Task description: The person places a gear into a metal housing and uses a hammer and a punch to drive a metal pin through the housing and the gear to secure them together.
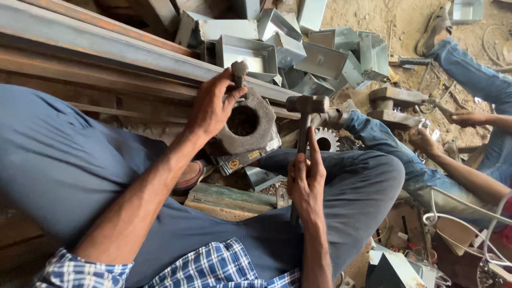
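My left hand [210, 104] grips a short metal punch [239, 71] and holds it upright over a heavy round iron block [250, 125] with a hole in its middle. The block rests on a flat metal piece with a yellow-and-black label [242, 159]. My right hand [306, 178] is closed round the handle of a hammer, with its forefinger laid along the shaft. The hammer head [306, 104] is raised just right of the block. I sit with my legs in blue-grey trousers spread to either side.
Long rusty steel beams [106, 48] run across the upper left. A pile of folded sheet-metal boxes [298, 50] lies behind. A toothed gear [325, 140] lies beside the block. Another person in jeans [469, 74] works at the right on an anvil-like block [397, 98]. Wooden planks [229, 200] lie beneath.
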